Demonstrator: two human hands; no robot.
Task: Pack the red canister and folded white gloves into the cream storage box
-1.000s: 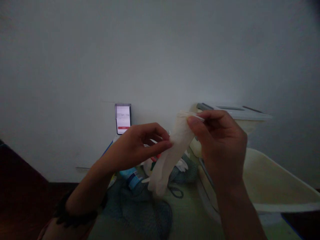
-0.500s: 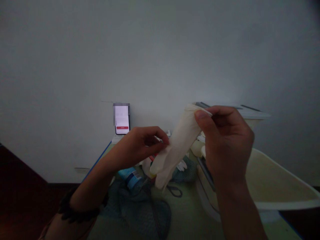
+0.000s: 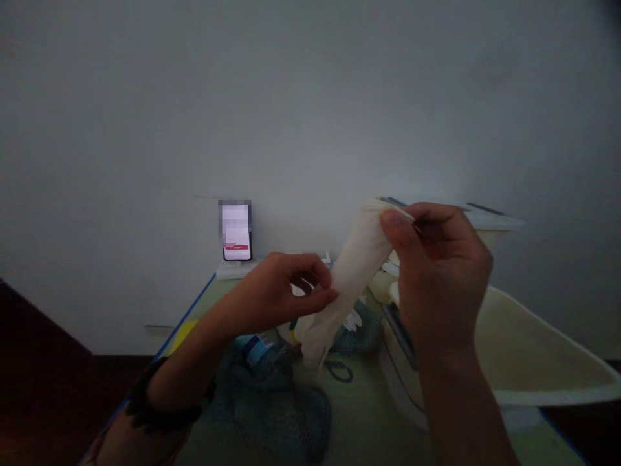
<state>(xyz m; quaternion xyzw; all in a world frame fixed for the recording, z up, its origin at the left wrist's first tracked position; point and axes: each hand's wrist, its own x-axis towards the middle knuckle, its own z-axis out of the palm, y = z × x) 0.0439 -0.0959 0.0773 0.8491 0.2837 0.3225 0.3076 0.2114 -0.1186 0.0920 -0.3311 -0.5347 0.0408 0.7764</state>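
1. Glove [image 3: 356,259] at the middle of the head view: thin, pale, softly creased, in mid-air above a smooth greenish table [image 3: 359,414]; centre of the clock face used below.
2. Long axis slanting from one o'clock to seven; gathered cuff end up at one, limp, narrowing finger end down at seven.
3. Right hand [image 3: 439,272] at three o'clock, thumb and index finger closed on the cuff.
4. Left hand [image 3: 286,291] at nine o'clock, thumb and index tips at the near edge, remaining fingers curled; pinching or merely touching, cannot tell.
5. Dark, bumpy bracelet [image 3: 167,401] on the left wrist, toward eight.
6. Upright phone [image 3: 237,232], flat and rectangular, near ten.
7. Blue, glossy packet [image 3: 255,348] at eight; grey-blue, coarse-textured cloth [image 3: 272,404] at seven, crumpled.
8. Cream, smooth-walled, flared bin [image 3: 528,349] near four, thick-rimmed.
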